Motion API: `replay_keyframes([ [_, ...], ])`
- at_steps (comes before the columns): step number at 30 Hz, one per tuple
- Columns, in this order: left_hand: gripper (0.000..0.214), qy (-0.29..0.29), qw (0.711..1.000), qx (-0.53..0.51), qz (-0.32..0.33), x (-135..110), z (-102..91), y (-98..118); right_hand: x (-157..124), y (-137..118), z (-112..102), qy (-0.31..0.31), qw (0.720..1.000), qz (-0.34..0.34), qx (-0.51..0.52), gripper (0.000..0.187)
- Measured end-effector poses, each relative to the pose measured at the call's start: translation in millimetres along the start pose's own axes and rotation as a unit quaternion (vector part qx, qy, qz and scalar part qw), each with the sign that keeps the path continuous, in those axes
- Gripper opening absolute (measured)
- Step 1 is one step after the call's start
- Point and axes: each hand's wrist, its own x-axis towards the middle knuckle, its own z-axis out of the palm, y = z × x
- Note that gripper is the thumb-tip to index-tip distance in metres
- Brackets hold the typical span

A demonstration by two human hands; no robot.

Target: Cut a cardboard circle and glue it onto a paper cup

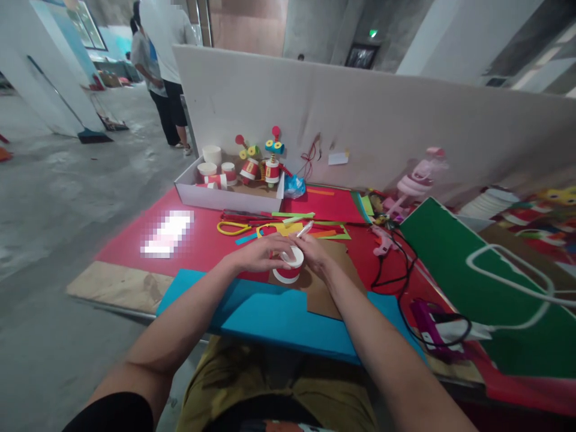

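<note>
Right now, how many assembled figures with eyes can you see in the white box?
2: in the white box, a tilted figure and, just right of it, a blue-headed figure. Others may be hidden lower down.

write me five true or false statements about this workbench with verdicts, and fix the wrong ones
1. The left hand is on a red-and-white cup. True.
2. The right hand holds nothing. False: it holds a slim white pen-like item.
3. The long white box behind the hands has several cups in it. True.
4. The pink glue gun lies to the left of the hands. False: it lies to their right.
5. A green board is at the right side of the table. True.
</note>
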Motion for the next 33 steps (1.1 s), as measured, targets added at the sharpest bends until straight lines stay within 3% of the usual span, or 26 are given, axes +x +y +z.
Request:
replay_keyframes([
  [6, 0.026, -0.001, 0.999, -0.049, -0.013, -4.0, -0.9, -6.3, 11.0, -4.4, -1.1, -0.032, 0.997, 0.054, -0.044, 0.033],
  [9, 0.028, -0.012, 0.997, -0.07, -0.008, -3.2, -5.2, -5.1, 19.3, -8.8, -2.7, -0.077, 0.99, 0.067, -0.095, 0.029],
  [15, 0.03, -0.038, 0.996, -0.081, -0.021, 1.1, -12.5, -1.4, 39.8, -23.0, -1.6, -0.141, 0.972, 0.027, -0.184, 0.029],
  [20, 0.029, -0.026, 0.998, -0.065, -0.001, 1.0, -11.2, -4.9, 51.1, -25.6, 0.4, -0.154, 0.953, -0.002, -0.261, 0.027],
  [28, 0.028, -0.017, 0.998, -0.066, 0.004, -2.0, -10.1, -7.0, 44.1, -27.1, 2.2, -0.182, 0.95, -0.027, -0.254, 0.02],
  [33, 0.025, -0.013, 0.999, -0.048, 0.009, -0.6, -8.7, -6.7, 45.5, -18.3, -2.1, -0.161, 0.96, -0.037, -0.228, 0.023],
])
